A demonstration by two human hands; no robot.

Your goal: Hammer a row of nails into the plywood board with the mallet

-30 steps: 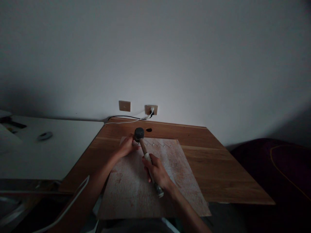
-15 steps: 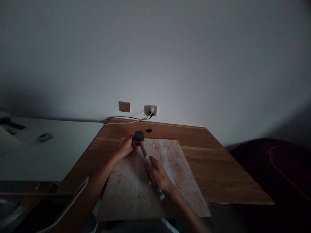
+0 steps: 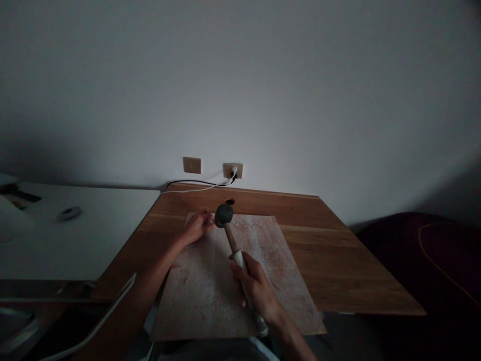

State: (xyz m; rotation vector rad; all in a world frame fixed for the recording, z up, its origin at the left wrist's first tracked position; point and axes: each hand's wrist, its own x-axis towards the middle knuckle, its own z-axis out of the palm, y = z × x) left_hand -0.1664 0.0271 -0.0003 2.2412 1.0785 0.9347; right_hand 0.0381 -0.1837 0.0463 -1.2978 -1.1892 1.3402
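Note:
My right hand (image 3: 257,283) is closed around the handle of a mallet (image 3: 224,214) with a dark, rounded head and a wooden handle, pale along the grip. The mallet head is over the far part of a worn, pale wooden board (image 3: 210,296). At the board's far left edge, my left hand (image 3: 199,225) has its fingers pinched together just left of the mallet head; whatever sits between them is too small to make out. Several thin nails (image 3: 252,225) stand in a row across the board's far side, right of the mallet head, which may hide others.
The board lies on a brown wooden table (image 3: 338,260) against a wall. Behind it are a cable hole (image 3: 230,201), cables (image 3: 195,189) and a wall socket (image 3: 233,170). A white table (image 3: 112,225) with a roll of tape (image 3: 69,213) adjoins on the left.
My right hand has drawn the mallet to the right and slightly nearer me, its head coming away from my left fingers. My left hand stays at almost the same spot, now less covered.

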